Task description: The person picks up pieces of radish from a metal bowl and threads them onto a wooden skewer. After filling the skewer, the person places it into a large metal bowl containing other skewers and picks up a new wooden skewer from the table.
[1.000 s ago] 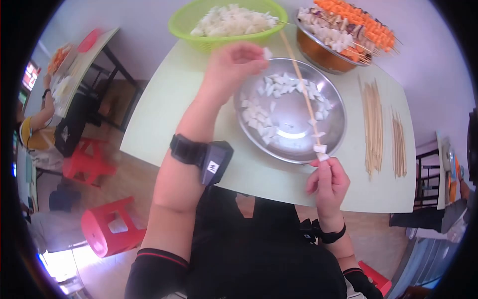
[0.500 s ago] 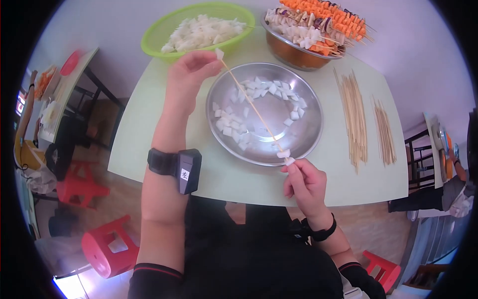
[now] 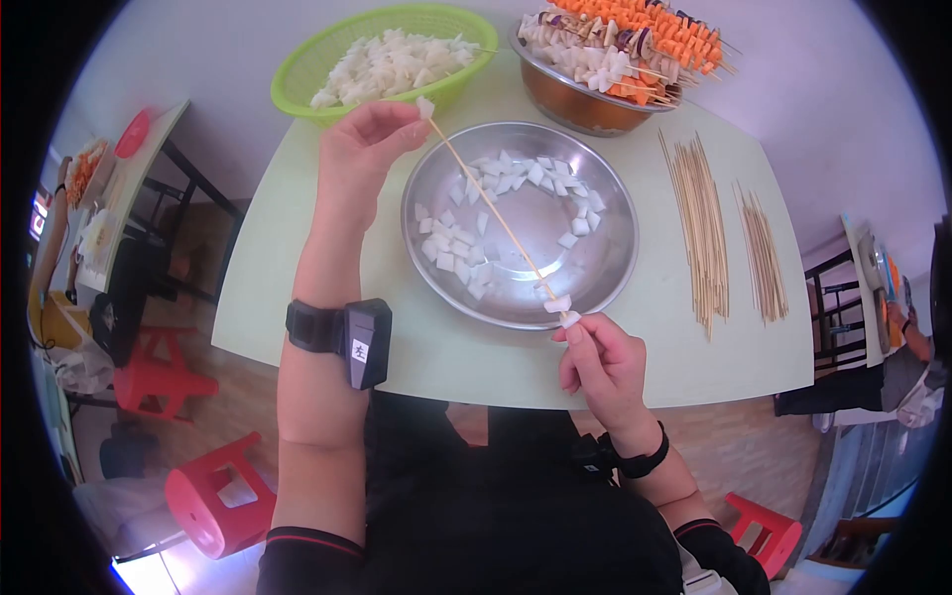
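Note:
My left hand (image 3: 359, 149) pinches a white diced piece (image 3: 425, 107) at the far tip of a thin bamboo skewer (image 3: 486, 196). The skewer slants over a round metal basin (image 3: 598, 273) toward me. At its lower end, my right hand (image 3: 607, 365) is closed on it at the basin's near rim. Just beyond the right fingertips, white pieces (image 3: 558, 303) are threaded on the stick, one touching the fingers. Loose white diced pieces (image 3: 446, 243) lie inside the basin, along its left and far sides.
Behind the basin stand a green basket (image 3: 288, 91) of white pieces and a metal bowl (image 3: 570, 104) heaped with loaded skewers. Long bare skewers (image 3: 702, 238) and shorter ones (image 3: 762, 260) lie at right. Red stools (image 3: 203, 501) surround the table; another person (image 3: 907, 347) is far right.
Both hands keep their hold, and the white pieces stay near the two skewer ends. The whole view has shifted slightly; the left hand sits a little farther left.

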`<state>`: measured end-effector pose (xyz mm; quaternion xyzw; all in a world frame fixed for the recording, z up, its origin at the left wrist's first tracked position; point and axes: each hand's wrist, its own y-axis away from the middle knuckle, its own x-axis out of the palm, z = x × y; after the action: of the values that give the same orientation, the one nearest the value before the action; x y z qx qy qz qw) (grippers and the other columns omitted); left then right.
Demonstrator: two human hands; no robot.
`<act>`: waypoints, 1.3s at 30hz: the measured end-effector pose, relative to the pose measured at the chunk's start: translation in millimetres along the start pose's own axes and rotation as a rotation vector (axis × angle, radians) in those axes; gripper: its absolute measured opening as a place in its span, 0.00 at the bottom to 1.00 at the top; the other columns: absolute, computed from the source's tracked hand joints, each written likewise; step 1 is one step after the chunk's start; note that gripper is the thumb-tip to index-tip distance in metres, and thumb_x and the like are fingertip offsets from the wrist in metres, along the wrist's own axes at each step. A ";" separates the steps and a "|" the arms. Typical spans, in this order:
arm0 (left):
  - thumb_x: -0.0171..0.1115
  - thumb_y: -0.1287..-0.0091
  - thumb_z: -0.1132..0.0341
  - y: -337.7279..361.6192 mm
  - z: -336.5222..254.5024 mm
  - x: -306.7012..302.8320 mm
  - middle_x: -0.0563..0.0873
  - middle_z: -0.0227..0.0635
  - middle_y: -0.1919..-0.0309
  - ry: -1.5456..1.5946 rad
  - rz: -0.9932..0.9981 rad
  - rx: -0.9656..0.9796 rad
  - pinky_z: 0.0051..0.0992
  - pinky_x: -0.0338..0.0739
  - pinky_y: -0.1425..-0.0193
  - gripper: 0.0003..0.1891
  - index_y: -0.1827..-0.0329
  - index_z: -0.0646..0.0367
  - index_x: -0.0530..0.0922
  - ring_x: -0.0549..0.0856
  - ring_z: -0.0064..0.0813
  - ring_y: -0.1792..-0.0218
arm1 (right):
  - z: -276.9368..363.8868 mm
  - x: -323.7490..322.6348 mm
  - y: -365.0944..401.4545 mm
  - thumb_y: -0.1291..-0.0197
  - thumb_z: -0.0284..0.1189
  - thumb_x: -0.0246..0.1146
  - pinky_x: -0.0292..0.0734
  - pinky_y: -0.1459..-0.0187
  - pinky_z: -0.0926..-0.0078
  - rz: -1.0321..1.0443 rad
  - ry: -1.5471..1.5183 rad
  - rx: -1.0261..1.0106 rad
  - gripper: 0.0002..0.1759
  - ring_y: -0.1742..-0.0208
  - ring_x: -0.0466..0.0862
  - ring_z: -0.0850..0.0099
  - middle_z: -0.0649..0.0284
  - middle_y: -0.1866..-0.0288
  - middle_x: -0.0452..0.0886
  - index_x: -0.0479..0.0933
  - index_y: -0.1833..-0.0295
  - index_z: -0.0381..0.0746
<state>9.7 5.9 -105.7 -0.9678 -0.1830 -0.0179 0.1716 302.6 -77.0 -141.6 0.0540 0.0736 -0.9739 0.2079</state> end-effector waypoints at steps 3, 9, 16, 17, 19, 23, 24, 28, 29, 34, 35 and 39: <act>0.70 0.44 0.74 16.2 -15.2 3.0 0.85 0.36 0.63 -0.008 0.013 0.000 0.22 0.77 0.52 0.12 0.58 0.66 0.79 0.83 0.24 0.61 | 11.7 -0.2 20.2 0.32 0.27 0.53 0.62 0.82 0.86 -0.006 -0.005 0.020 0.09 0.86 0.69 0.87 0.71 0.87 0.72 0.76 0.62 0.34; 0.70 0.44 0.75 14.3 -15.3 4.2 0.84 0.34 0.63 -0.070 -0.021 0.043 0.21 0.76 0.51 0.11 0.59 0.65 0.80 0.83 0.22 0.60 | 11.5 -1.1 16.3 0.32 0.28 0.52 0.62 0.82 0.86 0.019 0.002 0.045 0.10 0.86 0.69 0.86 0.71 0.88 0.72 0.76 0.63 0.34; 0.67 0.41 0.76 16.4 -20.3 7.5 0.84 0.33 0.62 -0.190 -0.014 0.123 0.20 0.76 0.52 0.09 0.59 0.66 0.80 0.83 0.21 0.59 | 14.6 -4.6 16.1 0.31 0.30 0.51 0.63 0.83 0.86 0.051 -0.099 0.129 0.13 0.87 0.69 0.86 0.71 0.88 0.72 0.75 0.64 0.34; 0.67 0.41 0.77 16.5 -20.7 8.4 0.84 0.33 0.62 -0.227 -0.007 0.147 0.19 0.77 0.52 0.08 0.59 0.66 0.79 0.83 0.21 0.59 | 15.8 -5.3 15.8 0.30 0.31 0.50 0.63 0.83 0.86 0.056 -0.144 0.159 0.14 0.87 0.69 0.85 0.70 0.88 0.72 0.75 0.65 0.34; 0.66 0.40 0.77 17.1 -19.7 8.6 0.83 0.33 0.62 -0.264 0.012 0.178 0.19 0.77 0.52 0.08 0.59 0.66 0.79 0.83 0.21 0.59 | 15.5 -6.7 15.8 0.30 0.31 0.50 0.63 0.83 0.87 0.058 -0.188 0.189 0.14 0.87 0.68 0.85 0.70 0.88 0.72 0.75 0.65 0.33; 0.64 0.39 0.79 15.5 -15.3 3.4 0.83 0.32 0.61 -0.301 0.050 0.237 0.18 0.77 0.53 0.07 0.59 0.67 0.79 0.82 0.21 0.59 | 12.9 -6.2 15.2 0.30 0.29 0.51 0.64 0.81 0.87 0.051 -0.173 0.145 0.12 0.85 0.69 0.85 0.69 0.86 0.73 0.76 0.60 0.32; 0.64 0.39 0.79 14.7 -15.3 2.9 0.83 0.32 0.61 -0.302 0.052 0.236 0.18 0.77 0.53 0.07 0.59 0.67 0.79 0.82 0.21 0.59 | 12.4 -4.7 14.5 0.30 0.29 0.52 0.64 0.80 0.88 0.030 -0.135 0.100 0.11 0.84 0.70 0.85 0.69 0.85 0.73 0.76 0.58 0.32; 0.64 0.40 0.77 15.6 -16.8 3.5 0.84 0.30 0.64 -0.296 0.049 0.245 0.22 0.78 0.52 0.05 0.61 0.64 0.80 0.83 0.22 0.61 | 3.8 1.5 13.3 0.31 0.28 0.53 0.63 0.82 0.88 -0.057 -0.093 0.021 0.11 0.86 0.70 0.84 0.69 0.86 0.72 0.76 0.54 0.31; 0.64 0.40 0.77 16.0 -17.4 4.0 0.84 0.30 0.64 -0.305 0.049 0.249 0.22 0.78 0.52 0.05 0.62 0.64 0.80 0.83 0.22 0.61 | 5.0 1.4 13.4 0.30 0.29 0.52 0.64 0.81 0.87 -0.064 -0.075 0.041 0.12 0.85 0.70 0.84 0.69 0.85 0.73 0.76 0.55 0.31; 0.64 0.40 0.77 17.7 -16.8 6.7 0.83 0.31 0.63 -0.352 0.082 0.259 0.20 0.77 0.52 0.06 0.61 0.65 0.79 0.82 0.21 0.60 | 14.5 -9.7 11.4 0.28 0.32 0.47 0.66 0.80 0.87 0.030 -0.266 0.243 0.15 0.84 0.71 0.83 0.67 0.84 0.74 0.75 0.55 0.32; 0.64 0.39 0.78 18.1 -16.6 7.5 0.83 0.32 0.61 -0.382 0.103 0.269 0.19 0.76 0.53 0.06 0.59 0.66 0.79 0.82 0.20 0.58 | 13.1 -10.9 11.8 0.27 0.33 0.46 0.66 0.81 0.87 0.075 -0.327 0.254 0.16 0.84 0.72 0.83 0.67 0.84 0.74 0.75 0.56 0.32; 0.64 0.39 0.78 16.6 -14.0 7.2 0.83 0.32 0.61 -0.355 0.112 0.254 0.19 0.76 0.52 0.06 0.60 0.66 0.79 0.82 0.20 0.58 | 10.0 -10.8 12.5 0.27 0.33 0.47 0.66 0.80 0.87 0.118 -0.357 0.242 0.16 0.84 0.71 0.83 0.67 0.84 0.74 0.75 0.55 0.32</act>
<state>22.8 -10.8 -97.2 -0.9352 -0.1571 0.1852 0.2578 316.8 -85.6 -131.8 -0.0903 -0.0850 -0.9559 0.2661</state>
